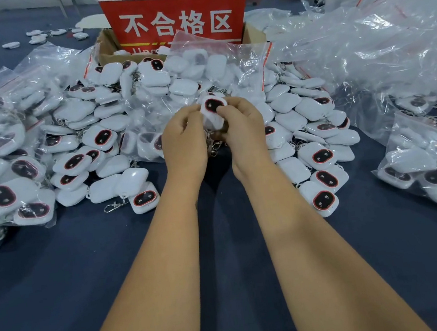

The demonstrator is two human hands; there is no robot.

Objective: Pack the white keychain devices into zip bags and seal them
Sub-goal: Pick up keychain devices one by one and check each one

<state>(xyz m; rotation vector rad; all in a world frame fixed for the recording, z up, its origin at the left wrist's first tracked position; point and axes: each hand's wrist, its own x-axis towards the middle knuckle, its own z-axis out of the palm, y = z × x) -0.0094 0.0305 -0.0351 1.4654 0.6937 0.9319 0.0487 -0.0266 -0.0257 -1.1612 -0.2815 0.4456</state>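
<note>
A white keychain device (213,107) with a dark oval face ringed in red sits between both my hands above the table's middle. My left hand (184,139) grips its left side with curled fingers. My right hand (242,125) pinches its right side; a metal clasp dangles below. Just behind stands a clear zip bag (236,61) with a red seal strip, partly filled with devices. A big heap of loose devices (101,142) spreads left and right of my hands.
Filled zip bags lie at the left (1,167) and right (433,163). A pile of empty bags (379,39) rises at the back right. A cardboard box (108,49) with a red sign (177,22) stands behind the heap. Blue cloth (60,285) covers the near table.
</note>
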